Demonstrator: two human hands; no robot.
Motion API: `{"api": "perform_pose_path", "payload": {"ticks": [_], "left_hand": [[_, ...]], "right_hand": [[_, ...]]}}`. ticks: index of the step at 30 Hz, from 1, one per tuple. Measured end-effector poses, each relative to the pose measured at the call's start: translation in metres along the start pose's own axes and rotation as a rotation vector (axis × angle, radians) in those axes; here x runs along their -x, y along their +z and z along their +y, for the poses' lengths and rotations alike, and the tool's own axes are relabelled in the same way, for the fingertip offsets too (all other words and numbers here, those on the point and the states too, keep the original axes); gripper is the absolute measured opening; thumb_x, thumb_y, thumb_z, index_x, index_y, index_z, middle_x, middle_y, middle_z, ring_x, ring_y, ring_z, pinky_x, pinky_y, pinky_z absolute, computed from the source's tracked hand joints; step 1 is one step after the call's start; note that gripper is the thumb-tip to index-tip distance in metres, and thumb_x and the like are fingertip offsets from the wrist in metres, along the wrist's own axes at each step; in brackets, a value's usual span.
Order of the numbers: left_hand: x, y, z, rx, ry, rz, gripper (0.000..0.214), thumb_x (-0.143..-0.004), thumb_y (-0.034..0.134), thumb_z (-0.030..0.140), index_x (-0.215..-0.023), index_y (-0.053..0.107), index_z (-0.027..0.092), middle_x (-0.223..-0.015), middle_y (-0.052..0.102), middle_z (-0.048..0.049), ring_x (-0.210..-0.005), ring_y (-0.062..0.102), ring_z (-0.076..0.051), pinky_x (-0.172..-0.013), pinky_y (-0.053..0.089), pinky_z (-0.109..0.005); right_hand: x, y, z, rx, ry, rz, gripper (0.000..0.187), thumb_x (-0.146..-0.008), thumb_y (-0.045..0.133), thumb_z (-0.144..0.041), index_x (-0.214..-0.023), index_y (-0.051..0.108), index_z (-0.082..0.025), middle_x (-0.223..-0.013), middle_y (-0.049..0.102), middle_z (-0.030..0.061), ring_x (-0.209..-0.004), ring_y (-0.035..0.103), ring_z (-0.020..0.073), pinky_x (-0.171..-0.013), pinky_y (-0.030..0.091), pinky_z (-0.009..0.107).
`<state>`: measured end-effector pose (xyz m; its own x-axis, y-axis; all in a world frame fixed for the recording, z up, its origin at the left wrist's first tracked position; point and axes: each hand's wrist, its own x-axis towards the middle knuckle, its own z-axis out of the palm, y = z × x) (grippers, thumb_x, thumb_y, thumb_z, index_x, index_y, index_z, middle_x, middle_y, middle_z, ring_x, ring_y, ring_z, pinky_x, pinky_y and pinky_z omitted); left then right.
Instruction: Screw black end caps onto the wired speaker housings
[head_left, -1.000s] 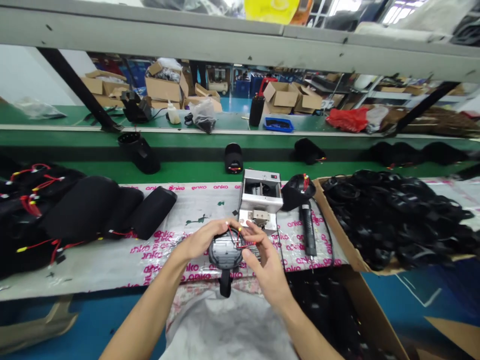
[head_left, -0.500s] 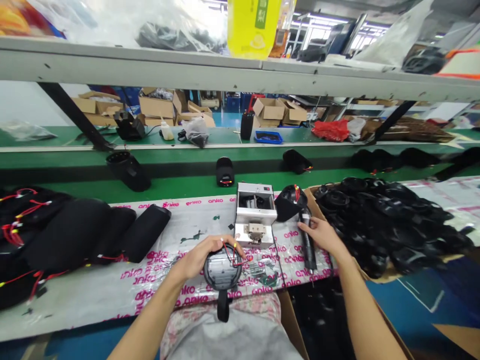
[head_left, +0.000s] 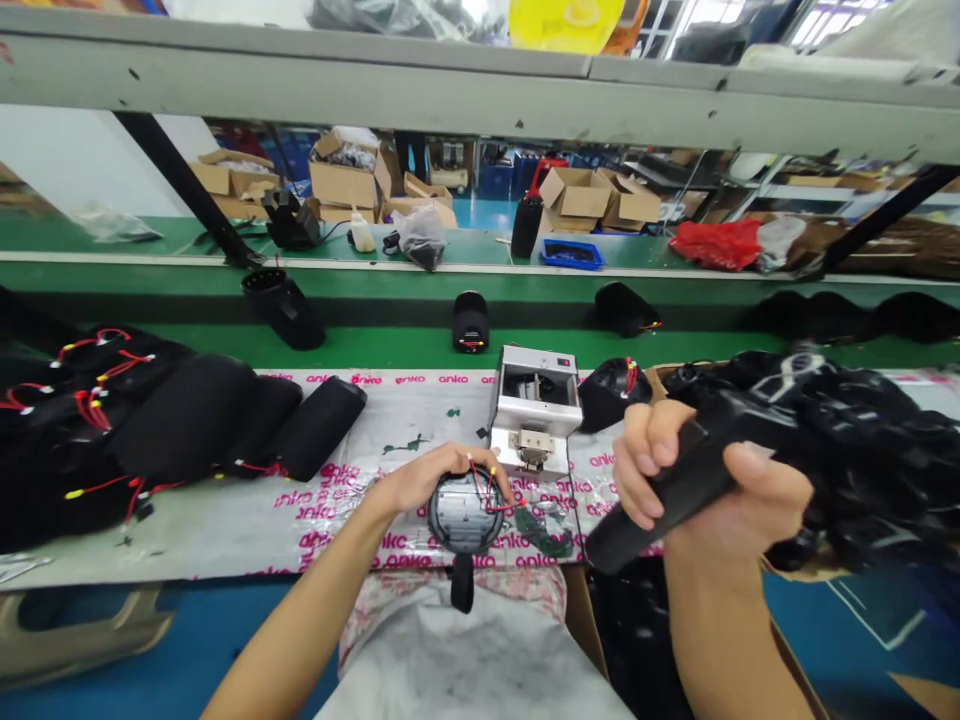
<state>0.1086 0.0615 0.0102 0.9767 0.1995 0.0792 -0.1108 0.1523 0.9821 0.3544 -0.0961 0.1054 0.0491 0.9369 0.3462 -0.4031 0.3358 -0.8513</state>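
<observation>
A round black-and-grey housing [head_left: 463,518] is gripped by the left hand [head_left: 439,478], its fingers curled over the top edge, close to the front edge of the printed bench sheet [head_left: 420,425]. Red wires [head_left: 487,490] are looped across it. A black handle [head_left: 622,540] is clenched in the right hand [head_left: 720,490], held above the rim of a cardboard box [head_left: 658,372] of black parts [head_left: 862,450]. A metal machine [head_left: 534,402] stands just beyond the housing, with open sheet between them.
</observation>
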Motion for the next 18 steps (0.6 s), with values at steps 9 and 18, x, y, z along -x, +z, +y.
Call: {"api": "perform_pose_path", "payload": {"ticks": [9,18], "left_hand": [[0.000,0.004,-0.002,-0.009,0.012,0.019,0.052,-0.107,0.046,0.045,-0.103,0.083,0.010,-0.113,0.084,-0.0180,-0.103,0.075,-0.031,-0.105,0.053,-0.040],[0.000,0.002,-0.003,0.047,-0.018,0.019,0.049,-0.103,0.048,0.044,-0.102,0.084,0.011,-0.109,0.085,-0.0167,-0.105,0.077,-0.031,-0.107,0.054,-0.040]], "right_hand": [[-0.040,0.020,0.068,0.427,-0.566,0.229,0.077,-0.094,0.056,-0.088,-0.083,0.081,-0.016,-0.071,0.062,0.0043,-0.044,0.059,0.0159,-0.038,0.046,0.029],[-0.049,-0.002,0.068,0.219,-0.185,0.104,0.084,-0.094,0.050,-0.093,-0.088,0.083,-0.017,-0.067,0.068,0.0065,-0.032,0.055,0.0169,-0.026,0.039,0.028]]}}
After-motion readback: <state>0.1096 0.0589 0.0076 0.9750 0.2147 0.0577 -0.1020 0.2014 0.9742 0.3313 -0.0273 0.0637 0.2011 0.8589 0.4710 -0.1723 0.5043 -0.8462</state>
